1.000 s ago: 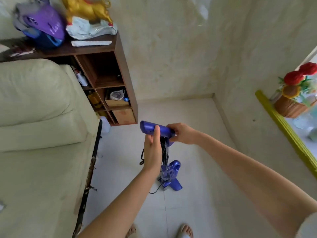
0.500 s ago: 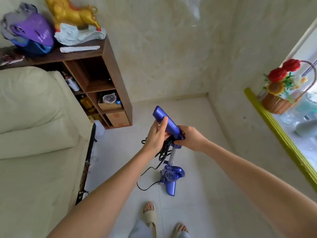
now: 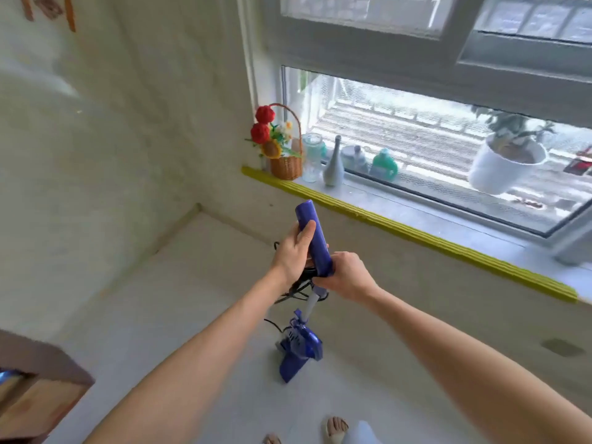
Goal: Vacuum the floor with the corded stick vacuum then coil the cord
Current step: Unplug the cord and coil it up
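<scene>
The blue stick vacuum stands upright on the pale tiled floor, its handle [image 3: 312, 235] pointing up and away and its body and floor head [image 3: 298, 347] below. My left hand [image 3: 293, 254] grips the handle from the left, thumb across it. My right hand [image 3: 344, 272] grips the lower end of the handle from the right. Loops of the black cord [image 3: 296, 288] hang bunched under my left hand, and one strand trails to the floor beside the vacuum body.
A window sill with a yellow edge strip [image 3: 416, 232] runs along the right, bearing a flower basket [image 3: 283, 155], jars and bottles. A white plant pot [image 3: 503, 165] hangs outside. A wooden shelf corner [image 3: 41, 389] shows at lower left. My sandalled feet [image 3: 336, 427] are below.
My view has swung right from the sofa and shelf to the window. The vacuum has turned with me, and both hands keep their grip on the handle.
</scene>
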`<action>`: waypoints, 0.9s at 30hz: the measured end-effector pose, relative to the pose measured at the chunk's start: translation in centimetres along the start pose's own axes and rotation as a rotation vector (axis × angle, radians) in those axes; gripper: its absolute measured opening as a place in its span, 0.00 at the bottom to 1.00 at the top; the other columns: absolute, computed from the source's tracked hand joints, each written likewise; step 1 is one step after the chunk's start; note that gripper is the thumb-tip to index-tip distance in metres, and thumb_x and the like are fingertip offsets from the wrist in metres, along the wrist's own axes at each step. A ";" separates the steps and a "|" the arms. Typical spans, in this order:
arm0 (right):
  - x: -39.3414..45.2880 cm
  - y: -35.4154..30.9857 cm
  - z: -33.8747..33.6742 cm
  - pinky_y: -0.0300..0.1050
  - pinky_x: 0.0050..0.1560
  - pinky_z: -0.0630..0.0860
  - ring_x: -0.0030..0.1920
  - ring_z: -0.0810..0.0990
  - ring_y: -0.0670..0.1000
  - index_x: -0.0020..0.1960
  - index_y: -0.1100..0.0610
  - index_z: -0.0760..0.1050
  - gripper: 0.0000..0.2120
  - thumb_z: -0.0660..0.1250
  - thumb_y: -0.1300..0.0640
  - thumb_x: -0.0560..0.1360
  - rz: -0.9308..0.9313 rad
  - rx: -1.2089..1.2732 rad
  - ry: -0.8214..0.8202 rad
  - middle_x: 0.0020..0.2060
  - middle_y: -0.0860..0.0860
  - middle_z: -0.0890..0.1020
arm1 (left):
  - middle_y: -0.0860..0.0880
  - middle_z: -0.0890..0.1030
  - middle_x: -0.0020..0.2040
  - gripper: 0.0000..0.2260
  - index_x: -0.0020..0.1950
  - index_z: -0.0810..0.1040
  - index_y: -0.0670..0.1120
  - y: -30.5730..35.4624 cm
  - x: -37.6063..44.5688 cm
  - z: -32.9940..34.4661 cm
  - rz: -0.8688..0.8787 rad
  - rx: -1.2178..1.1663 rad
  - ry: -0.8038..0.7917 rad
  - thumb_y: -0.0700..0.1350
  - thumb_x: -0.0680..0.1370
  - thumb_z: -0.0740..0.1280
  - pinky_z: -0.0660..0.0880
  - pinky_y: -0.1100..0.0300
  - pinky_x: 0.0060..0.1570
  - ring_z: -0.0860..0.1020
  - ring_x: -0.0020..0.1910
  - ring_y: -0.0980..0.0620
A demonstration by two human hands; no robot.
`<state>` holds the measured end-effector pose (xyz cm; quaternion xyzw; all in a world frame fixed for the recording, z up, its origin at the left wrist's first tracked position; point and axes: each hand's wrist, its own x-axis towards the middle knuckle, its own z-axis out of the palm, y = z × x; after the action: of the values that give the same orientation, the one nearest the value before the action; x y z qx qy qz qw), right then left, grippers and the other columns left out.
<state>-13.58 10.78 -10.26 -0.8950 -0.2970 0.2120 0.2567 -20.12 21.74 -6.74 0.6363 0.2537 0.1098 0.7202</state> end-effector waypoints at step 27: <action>6.6 23.1 -19.1 0.30 0.23 0.66 0.24 0.75 0.42 0.35 0.57 0.81 0.11 0.77 0.50 0.67 0.519 0.533 0.456 0.27 0.50 0.79 | 0.44 0.78 0.48 0.12 0.59 0.69 0.48 3.7 19.6 34.0 0.031 0.404 -0.536 0.53 0.84 0.51 0.76 0.51 0.48 0.78 0.46 0.49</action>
<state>11.20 -7.33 -10.36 -0.8663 0.0672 0.1356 0.4761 14.24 2.55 -5.49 0.7761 0.0620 -0.1030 0.6190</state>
